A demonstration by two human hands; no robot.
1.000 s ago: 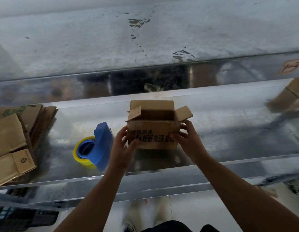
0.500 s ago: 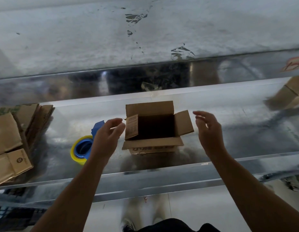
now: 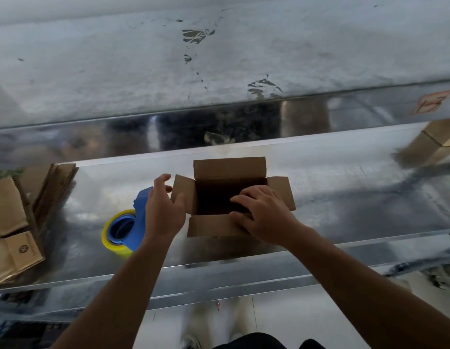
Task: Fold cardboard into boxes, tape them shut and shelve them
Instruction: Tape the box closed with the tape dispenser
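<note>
Fold the side flaps of the box point(image 3: 229, 167), open near the shelf's point(image 3: 344, 197) front edge, inward first: loose, empty left hand point(image 3: 163, 212) beside the left flap, flat, empty right hand point(image 3: 266, 217) on the near one.

The small brown cardboard box point(image 3: 214, 197) stood upright on the shiny metal shelf point(image 3: 344, 197) in front of me. Its top was open and all four flaps were splayed outward: the far one raised, the left and right ones angled out, the near one lying flat toward me. Its inside was dark. Near it on the left lay the yellow tape roll point(image 3: 113, 235) in its blue dispenser point(image 3: 141, 217). Farther left sat a stack of flattened cardboard point(image 3: 15, 217), and at the far right another brown box point(image 3: 438, 139), only partly in sight.
</note>
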